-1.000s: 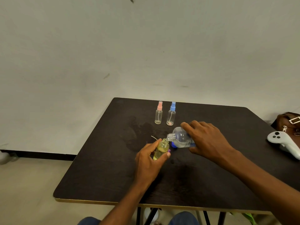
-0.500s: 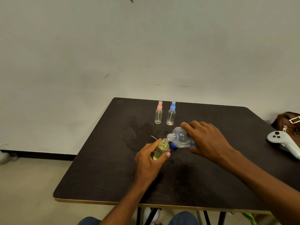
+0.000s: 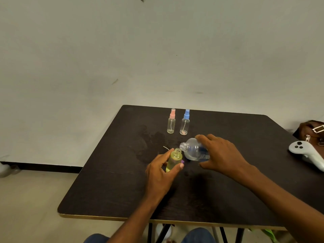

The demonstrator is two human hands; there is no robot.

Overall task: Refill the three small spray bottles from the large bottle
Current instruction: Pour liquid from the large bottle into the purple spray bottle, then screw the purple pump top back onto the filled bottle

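Head view: the dark, matte, wood-grained table has rounded corners and a pale edge strip, with a duller smear near its middle. The left hand curls around a small clear cylindrical bottle, uncapped and tinted yellow by its liquid, held near the table's middle. The right hand grips the large bottle, clear plastic with a rounded shoulder and blue label, tipped almost flat, its threaded mouth just above the small bottle's open neck. Behind them, two clear spray bottles stand upright side by side, one pink-topped, one blue-topped. A smooth white controller and a brown bag sit at the right edge. Compared with half a second ago, both hands and both bottles keep nearly the same pose.
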